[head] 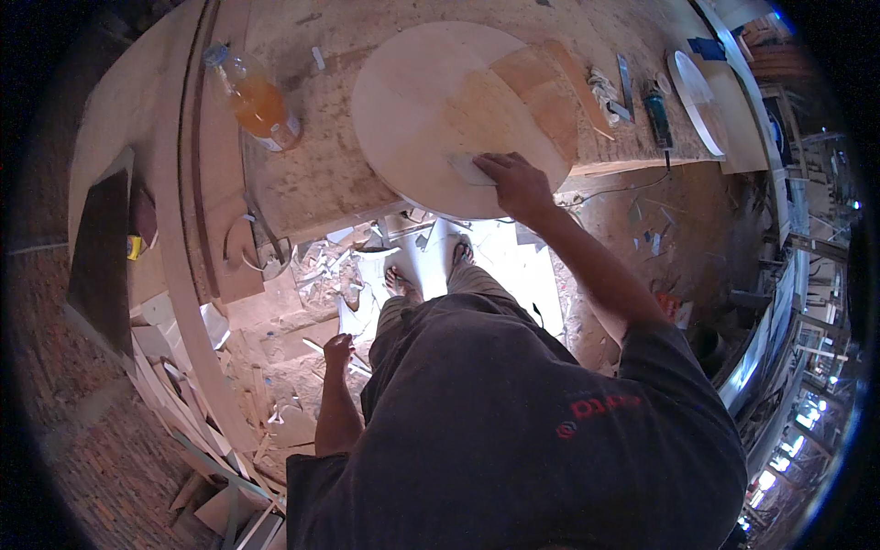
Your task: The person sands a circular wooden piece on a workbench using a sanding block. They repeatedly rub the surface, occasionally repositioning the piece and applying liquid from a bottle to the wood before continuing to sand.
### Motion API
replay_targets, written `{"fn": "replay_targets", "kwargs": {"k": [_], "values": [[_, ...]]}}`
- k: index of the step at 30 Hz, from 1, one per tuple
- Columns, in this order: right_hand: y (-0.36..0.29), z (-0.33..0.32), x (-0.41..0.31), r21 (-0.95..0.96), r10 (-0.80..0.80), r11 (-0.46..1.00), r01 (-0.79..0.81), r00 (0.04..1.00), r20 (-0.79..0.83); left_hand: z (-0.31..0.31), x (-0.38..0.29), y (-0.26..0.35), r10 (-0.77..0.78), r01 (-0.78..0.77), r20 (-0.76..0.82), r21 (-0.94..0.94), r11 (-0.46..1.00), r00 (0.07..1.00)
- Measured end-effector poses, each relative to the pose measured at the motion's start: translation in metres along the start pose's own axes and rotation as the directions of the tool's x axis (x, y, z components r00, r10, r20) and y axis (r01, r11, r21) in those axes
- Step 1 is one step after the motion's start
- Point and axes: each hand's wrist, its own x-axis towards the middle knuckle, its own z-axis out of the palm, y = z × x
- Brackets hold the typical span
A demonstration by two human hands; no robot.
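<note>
A large round wooden board (412, 103) lies on the workbench (323, 172), its near edge reaching past the bench edge. On its near right part my right hand (517, 184) presses a thin pale pad (470, 169), perhaps folded sandpaper, flat to the surface. The palm hides part of this pad. A tan patch marks the middle and right of the board, beside paler wood. My left hand (338, 350) hangs low beside my body, above the littered floor, fingers curled. Whether it holds anything is not visible.
A bottle of orange liquid (258, 103) stands left on the bench. To the right lie a try square (624, 89), a dark tube-shaped tool (658, 122) and a white-edged oval piece (696, 103). Wood strips (199, 405) lean at left. Offcuts (323, 268) cover the floor.
</note>
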Motion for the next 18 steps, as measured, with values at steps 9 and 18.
{"fn": "replay_targets", "kwargs": {"k": [9,18], "values": [[0.016,0.001,0.046,-0.185,0.227,0.964,-0.193,0.956,0.184,-0.008,-0.005,-0.011,0.031,-0.032,-0.014,-0.059,0.998,0.999],[-0.013,-0.005,0.044,-0.299,0.216,0.951,-0.075,0.853,0.475,-0.013,0.004,-0.027,0.042,-0.042,-0.008,-0.030,0.999,0.999]]}}
